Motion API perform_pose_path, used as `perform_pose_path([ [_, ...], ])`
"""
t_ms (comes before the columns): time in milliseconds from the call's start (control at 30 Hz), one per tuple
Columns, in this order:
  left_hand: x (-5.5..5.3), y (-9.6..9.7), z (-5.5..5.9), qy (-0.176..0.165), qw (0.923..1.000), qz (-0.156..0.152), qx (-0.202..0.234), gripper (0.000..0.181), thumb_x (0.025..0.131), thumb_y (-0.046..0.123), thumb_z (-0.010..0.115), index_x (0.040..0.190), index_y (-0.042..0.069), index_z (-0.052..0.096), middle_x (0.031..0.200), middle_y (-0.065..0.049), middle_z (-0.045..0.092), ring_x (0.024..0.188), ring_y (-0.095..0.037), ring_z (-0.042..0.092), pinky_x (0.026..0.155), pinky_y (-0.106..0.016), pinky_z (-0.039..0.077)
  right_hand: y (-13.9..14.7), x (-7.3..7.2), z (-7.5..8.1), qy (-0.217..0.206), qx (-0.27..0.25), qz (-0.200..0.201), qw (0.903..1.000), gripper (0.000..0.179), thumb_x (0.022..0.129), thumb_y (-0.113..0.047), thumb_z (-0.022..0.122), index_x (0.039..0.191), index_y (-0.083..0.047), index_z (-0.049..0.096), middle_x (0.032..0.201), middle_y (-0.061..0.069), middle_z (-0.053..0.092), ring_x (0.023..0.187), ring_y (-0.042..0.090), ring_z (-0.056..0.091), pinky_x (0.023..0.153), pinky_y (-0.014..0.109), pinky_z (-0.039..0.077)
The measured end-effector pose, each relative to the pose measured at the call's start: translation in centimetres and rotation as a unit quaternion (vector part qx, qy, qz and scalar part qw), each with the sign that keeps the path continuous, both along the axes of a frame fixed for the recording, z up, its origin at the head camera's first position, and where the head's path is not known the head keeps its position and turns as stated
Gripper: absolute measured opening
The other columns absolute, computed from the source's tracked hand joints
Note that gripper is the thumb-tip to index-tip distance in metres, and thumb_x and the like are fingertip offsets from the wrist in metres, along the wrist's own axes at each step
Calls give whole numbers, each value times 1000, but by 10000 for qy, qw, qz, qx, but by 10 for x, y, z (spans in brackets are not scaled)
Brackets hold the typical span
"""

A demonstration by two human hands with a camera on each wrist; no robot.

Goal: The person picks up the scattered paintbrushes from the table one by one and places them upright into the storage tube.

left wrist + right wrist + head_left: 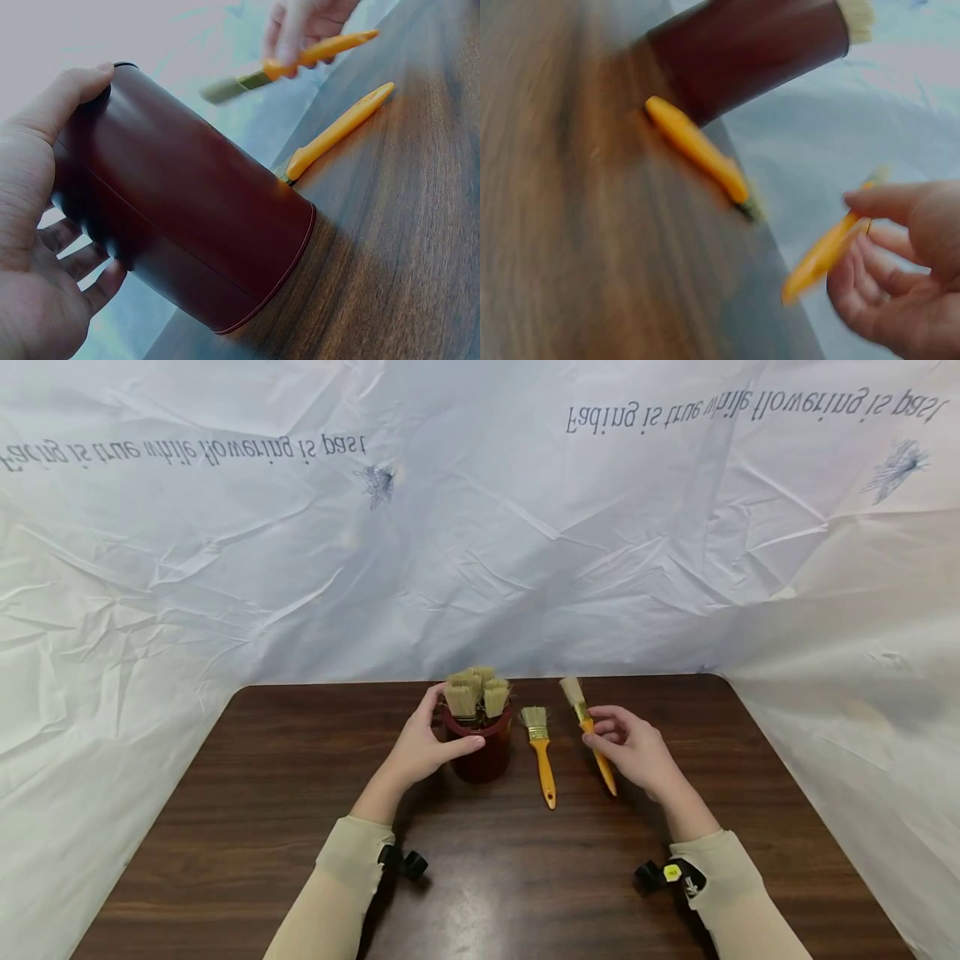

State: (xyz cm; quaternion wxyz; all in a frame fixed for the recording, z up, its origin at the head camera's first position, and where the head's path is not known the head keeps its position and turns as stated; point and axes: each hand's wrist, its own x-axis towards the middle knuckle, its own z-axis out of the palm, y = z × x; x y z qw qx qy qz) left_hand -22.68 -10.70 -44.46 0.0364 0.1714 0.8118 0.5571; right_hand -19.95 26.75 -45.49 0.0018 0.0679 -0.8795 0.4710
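My left hand (422, 745) grips a dark red cylindrical pot (187, 202) near its rim, thumb on the near side and fingers curled round the far side. Several paintbrushes (461, 695) stand in the pot with pale bristles up; their handles are hidden inside. With thumb and fingertips, my right hand (628, 745) pinches a paintbrush (602, 764) by its orange handle, bristles pointing away from me. A second orange-handled paintbrush (544, 768) lies on the table between the pot and my right hand, its bristles toward the far edge.
The dark wooden table (255, 827) has rounded far corners. White plastic sheeting (480, 568) with printed lettering hangs behind it and at both sides. A small black camera sits on each wrist, by the beige sleeves (330, 877).
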Motion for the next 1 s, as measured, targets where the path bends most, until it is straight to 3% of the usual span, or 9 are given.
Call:
perform_pose_path([
  [133,2,0,-1,-10,10000,16,15,101,88,47,92,169,35,33,166,-3,42,149,-33,48,111,-65,48,-6,4,15,150,-627,170,9978,50,110,-24,71,153,-3,56,128,19,71,113,27,71,88,22,58],
  [300,2,2,-3,63,10000,-21,25,101,88,46,92,169,34,33,164,-4,45,143,-32,54,107,-63,52,-20,9,37,300,-1354,387,9896,46,112,-18,67,151,1,50,133,28,68,113,19,72,94,23,58],
  [500,3,2,-3,114,9999,17,28,100,88,45,93,169,34,35,165,-3,45,145,-32,52,109,-64,51,-43,8,65,592,-2033,661,9751,41,113,-14,64,147,3,49,131,28,64,113,29,75,97,27,59],
  [800,0,0,-5,117,9999,0,30,100,88,45,93,168,33,35,162,-5,47,139,-32,56,107,-62,52,-93,0,110,1431,-2050,647,9661,33,107,-10,73,135,4,65,120,18,72,107,19,72,92,25,59],
  [1000,-1,-1,-5,240,9996,-76,154,96,89,38,94,166,34,38,157,-2,51,144,-28,53,114,-62,47,-125,-4,113,2218,-1566,748,9595,25,101,-8,81,124,-2,72,102,10,78,86,21,72,73,25,57],
])
